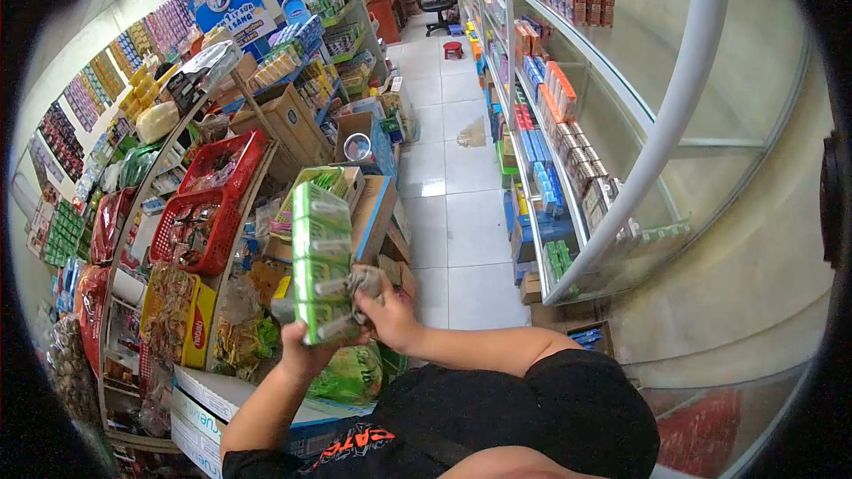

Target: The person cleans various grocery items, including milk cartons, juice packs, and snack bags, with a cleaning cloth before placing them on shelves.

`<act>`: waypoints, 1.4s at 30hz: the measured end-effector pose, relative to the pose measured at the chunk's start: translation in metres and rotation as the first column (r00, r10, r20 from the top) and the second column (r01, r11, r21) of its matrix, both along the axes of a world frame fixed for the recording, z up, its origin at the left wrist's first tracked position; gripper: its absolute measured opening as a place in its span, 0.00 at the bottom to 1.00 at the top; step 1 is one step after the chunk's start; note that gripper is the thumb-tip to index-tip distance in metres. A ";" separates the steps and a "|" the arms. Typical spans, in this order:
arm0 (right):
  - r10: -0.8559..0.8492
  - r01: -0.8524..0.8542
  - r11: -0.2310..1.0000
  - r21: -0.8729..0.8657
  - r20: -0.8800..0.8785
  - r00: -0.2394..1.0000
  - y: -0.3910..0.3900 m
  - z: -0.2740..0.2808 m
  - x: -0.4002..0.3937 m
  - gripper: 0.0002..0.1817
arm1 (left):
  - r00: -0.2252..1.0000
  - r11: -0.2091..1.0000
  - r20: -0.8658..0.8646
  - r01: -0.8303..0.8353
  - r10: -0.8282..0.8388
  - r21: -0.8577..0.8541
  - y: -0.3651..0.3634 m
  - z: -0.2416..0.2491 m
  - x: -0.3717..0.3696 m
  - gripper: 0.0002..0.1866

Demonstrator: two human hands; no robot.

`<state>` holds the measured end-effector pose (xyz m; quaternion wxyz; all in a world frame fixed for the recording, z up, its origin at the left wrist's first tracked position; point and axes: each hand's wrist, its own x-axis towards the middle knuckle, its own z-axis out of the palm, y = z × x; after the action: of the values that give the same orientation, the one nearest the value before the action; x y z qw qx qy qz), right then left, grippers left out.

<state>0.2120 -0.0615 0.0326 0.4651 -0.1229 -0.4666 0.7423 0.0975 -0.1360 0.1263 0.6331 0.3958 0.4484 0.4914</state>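
A long green-and-white pack of small boxes (321,235) stands tilted in front of me, lettering too blurred to read. My left hand (303,353) grips its lower end, thumb on the side facing me. In my right hand (390,315) is a bunched grey-brown cloth (365,284), pressed against the right side of the pack near its lower end. Behind the pack is an open carton (353,184) with more green packets (328,180) in it. Below my hands lies a green plastic-wrapped bundle (348,374).
Red baskets (232,229) of packets and a yellow box (197,324) fill the rack on my left. A glass display cabinet (621,97) with stacked small boxes lines the right. Between them runs a white tiled aisle (448,177), with a red stool (453,50) and a black chair (436,0) farther back.
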 end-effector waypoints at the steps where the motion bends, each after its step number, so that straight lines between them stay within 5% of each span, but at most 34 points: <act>1: 0.025 -0.026 0.997 0.072 0.018 1.000 0.002 0.002 0.009 0.27 | 0.992 0.994 0.073 -0.106 0.104 0.019 0.012 -0.001 0.008 0.46; 5: -0.162 0.121 0.961 0.248 0.153 0.975 0.038 0.029 0.049 0.24 | 0.960 0.986 0.231 -0.167 0.160 0.013 0.037 -0.015 0.044 0.46; 9: -0.252 0.234 0.961 -0.148 -0.120 0.960 0.106 0.028 0.060 0.23 | 0.920 0.998 0.387 -0.063 0.053 0.014 0.049 -0.045 0.089 0.51; 10: -0.255 0.238 0.953 -0.185 -0.072 0.964 0.123 0.023 0.065 0.25 | 0.926 0.996 0.369 -0.090 0.083 0.003 0.051 -0.050 0.100 0.52; 14: 0.163 -0.232 0.869 -0.437 -0.191 0.968 0.127 0.006 0.074 0.24 | 0.893 0.972 0.408 -0.231 0.189 0.054 0.063 -0.062 0.104 0.52; 17: 0.409 -0.393 0.908 -0.145 0.099 0.907 0.111 -0.031 0.073 0.29 | 0.774 0.921 0.573 -0.381 0.270 0.082 0.065 -0.070 0.097 0.48; 20: 0.327 -0.384 0.893 0.236 0.246 0.912 0.104 -0.043 0.066 0.36 | 0.624 0.869 0.702 -0.495 0.344 0.015 0.057 -0.074 0.091 0.45; 23: 0.459 -0.537 0.795 0.281 0.301 0.836 0.120 -0.042 0.062 0.42 | 0.716 0.878 0.613 -0.473 0.334 0.074 0.043 -0.084 0.079 0.46; 24: 0.593 -0.630 0.765 0.129 0.239 0.769 0.122 -0.030 0.064 0.44 | 0.745 0.887 0.596 -0.448 0.302 0.111 0.041 -0.082 0.077 0.47; 27: 0.114 -0.467 0.716 0.519 0.573 0.811 0.123 -0.036 0.052 0.46 | 0.838 0.912 0.426 -0.404 0.342 0.062 0.033 -0.087 0.068 0.48; 28: 0.065 -0.463 0.751 0.471 0.645 0.761 0.120 -0.031 0.052 0.50 | 0.868 0.929 0.392 -0.363 0.306 0.078 0.034 -0.090 0.067 0.48; 31: 0.292 -0.404 0.868 0.290 0.361 0.886 0.110 -0.010 0.054 0.52 | 0.943 0.948 0.192 -0.296 0.271 0.115 0.037 -0.103 0.064 0.46; 33: 0.043 -0.207 0.870 0.447 0.351 0.936 0.108 -0.025 0.048 0.53 | 0.864 0.919 -0.349 -0.273 0.364 0.284 0.035 -0.142 0.045 0.45; 35: 0.091 -0.194 0.941 0.278 0.346 0.934 0.109 -0.043 0.049 0.51 | 0.787 0.926 -0.530 -0.135 0.317 0.353 0.044 -0.100 0.050 0.44; 38: 0.265 -0.259 0.962 -0.085 0.073 0.962 0.105 -0.031 0.052 0.46 | 0.580 0.923 -0.745 -0.029 0.328 0.383 0.054 -0.078 0.046 0.37; 40: 0.259 -0.261 0.930 -0.259 -0.042 0.965 0.106 -0.027 0.050 0.44 | 0.549 0.909 -0.726 -0.199 0.414 0.367 0.060 -0.081 0.043 0.30; 42: 0.206 -0.183 0.938 -0.296 0.047 0.978 0.108 -0.022 0.052 0.45 | 0.549 0.855 -0.656 -0.355 0.519 0.379 0.062 -0.092 0.035 0.20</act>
<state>0.2639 0.0468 0.0108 0.3481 -0.1715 -0.3802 0.8396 0.1323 -0.0742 0.0344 0.2093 0.4968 0.6968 0.4732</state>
